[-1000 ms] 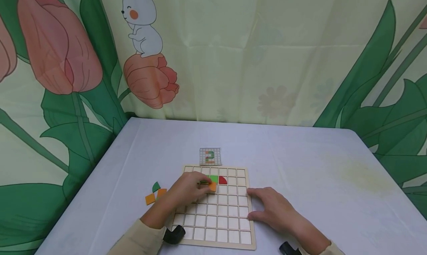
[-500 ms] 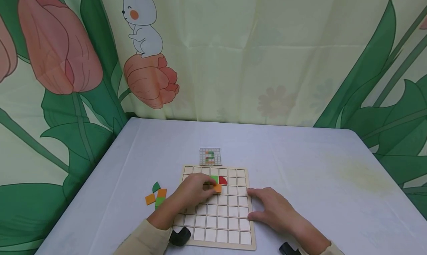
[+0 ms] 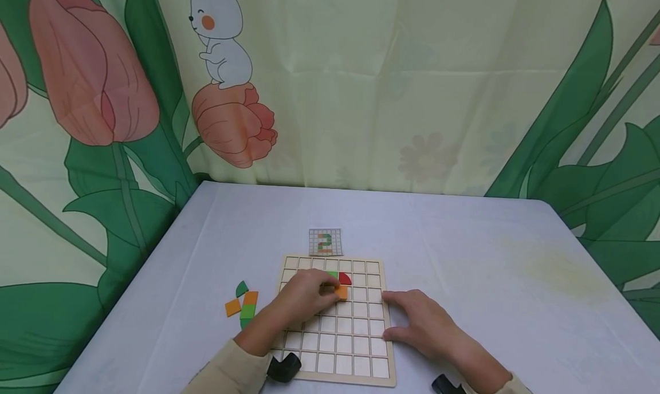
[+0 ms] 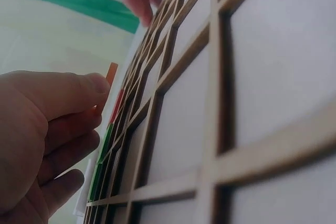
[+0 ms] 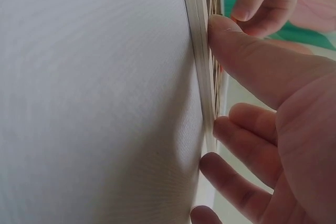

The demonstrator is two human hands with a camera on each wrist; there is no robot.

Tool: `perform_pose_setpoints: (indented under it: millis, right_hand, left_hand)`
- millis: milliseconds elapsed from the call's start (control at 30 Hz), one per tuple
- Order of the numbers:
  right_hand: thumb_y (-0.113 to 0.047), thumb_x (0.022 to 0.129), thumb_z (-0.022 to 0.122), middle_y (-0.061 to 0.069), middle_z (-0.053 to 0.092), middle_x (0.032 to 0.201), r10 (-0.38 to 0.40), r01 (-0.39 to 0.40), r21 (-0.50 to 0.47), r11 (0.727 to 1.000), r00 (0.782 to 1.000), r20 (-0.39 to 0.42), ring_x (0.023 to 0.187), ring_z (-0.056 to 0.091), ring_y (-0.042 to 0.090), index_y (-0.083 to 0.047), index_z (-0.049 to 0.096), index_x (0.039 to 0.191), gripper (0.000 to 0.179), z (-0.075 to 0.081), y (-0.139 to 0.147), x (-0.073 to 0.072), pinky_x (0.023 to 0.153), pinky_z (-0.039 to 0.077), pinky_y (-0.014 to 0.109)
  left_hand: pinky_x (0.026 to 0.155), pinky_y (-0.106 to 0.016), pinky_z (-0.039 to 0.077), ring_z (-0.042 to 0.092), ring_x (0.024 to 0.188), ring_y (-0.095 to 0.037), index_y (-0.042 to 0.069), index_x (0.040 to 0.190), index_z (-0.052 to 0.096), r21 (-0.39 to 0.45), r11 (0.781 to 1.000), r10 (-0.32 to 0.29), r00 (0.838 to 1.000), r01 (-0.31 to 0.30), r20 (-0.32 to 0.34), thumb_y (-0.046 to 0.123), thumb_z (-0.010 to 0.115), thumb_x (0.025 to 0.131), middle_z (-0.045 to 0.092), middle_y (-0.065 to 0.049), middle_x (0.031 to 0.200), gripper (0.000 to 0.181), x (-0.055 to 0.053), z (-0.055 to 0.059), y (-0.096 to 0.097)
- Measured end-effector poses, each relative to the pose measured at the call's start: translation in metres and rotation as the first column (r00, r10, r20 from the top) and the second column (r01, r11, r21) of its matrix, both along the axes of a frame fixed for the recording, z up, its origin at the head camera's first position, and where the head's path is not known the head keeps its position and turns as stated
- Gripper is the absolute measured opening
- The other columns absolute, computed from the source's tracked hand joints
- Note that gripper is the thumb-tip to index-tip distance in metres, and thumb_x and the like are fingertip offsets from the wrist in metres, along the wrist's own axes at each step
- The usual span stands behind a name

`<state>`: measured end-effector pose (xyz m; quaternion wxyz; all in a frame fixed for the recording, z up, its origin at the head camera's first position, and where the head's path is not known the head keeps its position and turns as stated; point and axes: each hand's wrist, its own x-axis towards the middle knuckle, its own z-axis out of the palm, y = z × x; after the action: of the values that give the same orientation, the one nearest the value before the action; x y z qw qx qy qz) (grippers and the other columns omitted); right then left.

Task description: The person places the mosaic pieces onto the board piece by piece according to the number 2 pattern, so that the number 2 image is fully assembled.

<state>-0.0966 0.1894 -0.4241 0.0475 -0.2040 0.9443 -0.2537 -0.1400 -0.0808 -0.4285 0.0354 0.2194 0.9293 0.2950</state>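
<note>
Left hand [image 3: 309, 294]: thumb and fingers clamped on an orange square tile [image 3: 342, 292], held over the upper part of the wooden grid board [image 3: 389, 348], just on the near side of the red quarter-circle tile [image 3: 344, 279]. In the left wrist view the orange tile sits tilted to the grid; contact with the board cannot be told. A green square tile [image 3: 333, 274], partly hidden by the left hand, lies beside the red one.

Right hand [image 3: 423, 319]: thumb and index finger spread apart, tips touching the board's right edge.

Pattern card [image 3: 325, 242] lies on the desk [image 3: 464, 245] just beyond the board's far edge. To the board's left: green quarter-circle tile [image 3: 241, 289], loose orange tile [image 3: 232, 308], and a touching orange-and-green row [image 3: 248, 311], its near end partly hidden.
</note>
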Motion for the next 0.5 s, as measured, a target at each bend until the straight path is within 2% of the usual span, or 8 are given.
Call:
perform_pose_setpoints:
  millis: [267, 500]
  right_hand:
    - [-0.039, 0.077, 0.085, 0.0, 0.064, 0.125, -0.008, 0.008, -0.001, 1.0, 1.0, 0.013, 0.117, 0.056, 0.026, -0.01, 0.064, 0.131, 0.065, -0.0005, -0.0005, -0.0001, 0.098, 0.045, 0.048]
    - [-0.041, 0.077, 0.084, -0.001, 0.064, 0.124, 0.0, 0.0, 0.004, 1.0, 1.0, 0.001, 0.116, 0.056, 0.025, -0.01, 0.064, 0.131, 0.066, -0.0001, 0.0001, 0.0003, 0.097, 0.045, 0.047]
  left_hand:
    - [0.078, -0.029, 0.051, 0.058, 0.088, -0.01, 0.014, 0.104, 0.077, -0.005, 1.0, 0.003, 1.0, -0.003, -0.021, 0.023, 0.078, 0.088, 0.071, 0.006, 0.1, 0.018, 0.0005, -0.0016, 0.0008]
    - [0.081, -0.03, 0.051, 0.06, 0.091, -0.011, 0.013, 0.104, 0.077, -0.023, 1.0, -0.001, 1.0, 0.001, -0.019, 0.022, 0.077, 0.089, 0.071, 0.005, 0.1, 0.018, 0.0012, -0.0001, 0.001]
